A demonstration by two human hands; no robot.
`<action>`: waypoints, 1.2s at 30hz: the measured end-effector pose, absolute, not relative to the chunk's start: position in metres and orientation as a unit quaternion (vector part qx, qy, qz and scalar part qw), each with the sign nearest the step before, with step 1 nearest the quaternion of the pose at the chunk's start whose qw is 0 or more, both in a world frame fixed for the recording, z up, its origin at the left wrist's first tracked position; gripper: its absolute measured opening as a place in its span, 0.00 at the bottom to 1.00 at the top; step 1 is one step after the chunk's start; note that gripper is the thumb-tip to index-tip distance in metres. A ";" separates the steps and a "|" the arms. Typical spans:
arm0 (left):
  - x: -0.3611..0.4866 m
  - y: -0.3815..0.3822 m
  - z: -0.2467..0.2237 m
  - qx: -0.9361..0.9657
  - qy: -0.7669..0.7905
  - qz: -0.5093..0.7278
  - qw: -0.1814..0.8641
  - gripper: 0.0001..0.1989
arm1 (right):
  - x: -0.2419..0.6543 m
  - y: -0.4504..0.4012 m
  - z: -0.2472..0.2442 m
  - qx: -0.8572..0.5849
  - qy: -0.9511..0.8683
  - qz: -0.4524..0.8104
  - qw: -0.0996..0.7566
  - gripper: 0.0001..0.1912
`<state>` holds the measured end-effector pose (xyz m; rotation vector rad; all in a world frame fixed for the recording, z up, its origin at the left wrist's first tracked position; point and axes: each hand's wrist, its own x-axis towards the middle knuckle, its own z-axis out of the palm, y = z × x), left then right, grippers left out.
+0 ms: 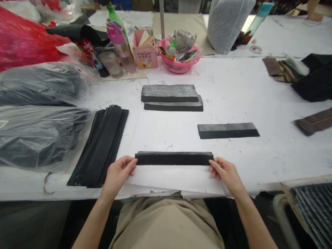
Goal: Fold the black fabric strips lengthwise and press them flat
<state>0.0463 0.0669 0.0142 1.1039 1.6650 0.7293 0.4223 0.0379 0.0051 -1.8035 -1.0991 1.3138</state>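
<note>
A long black fabric strip (174, 159) with a thin grey band along its far edge lies across the white table in front of me. My left hand (121, 168) pinches its left end between thumb and fingers. At the right end, my right hand (223, 170) grips the strip the same way. Beyond my right hand lies a single grey-and-black strip (228, 131). Farther back, overlapping grey-and-black strips (169, 93) lie in two piles. A fanned stack of black strips (101, 145) rests just left of my left hand.
Plastic-wrapped dark bundles (38, 138) cover the table's left side. Along the back stand a purple-capped bottle (121, 46), a pink box (145, 52) and a pink basket (178, 64) with odds and ends. Dark cloth pieces (313, 77) lie at right. The table's front edge (160, 193) is near my body.
</note>
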 end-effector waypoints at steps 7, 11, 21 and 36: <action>0.045 0.070 0.011 0.463 0.695 0.277 0.475 0.17 | 0.424 0.039 0.002 -0.714 -0.440 0.461 0.291 0.22; 0.045 0.070 0.007 0.475 0.700 0.263 0.464 0.17 | 0.425 0.040 0.002 -0.724 -0.447 0.444 0.282 0.22; 0.048 0.070 0.004 0.520 0.706 0.246 0.413 0.16 | 0.426 0.039 -0.001 -0.724 -0.448 0.443 0.281 0.22; 0.050 0.068 0.000 0.538 0.716 0.230 0.380 0.15 | 0.427 0.040 -0.004 -0.736 -0.452 0.433 0.258 0.21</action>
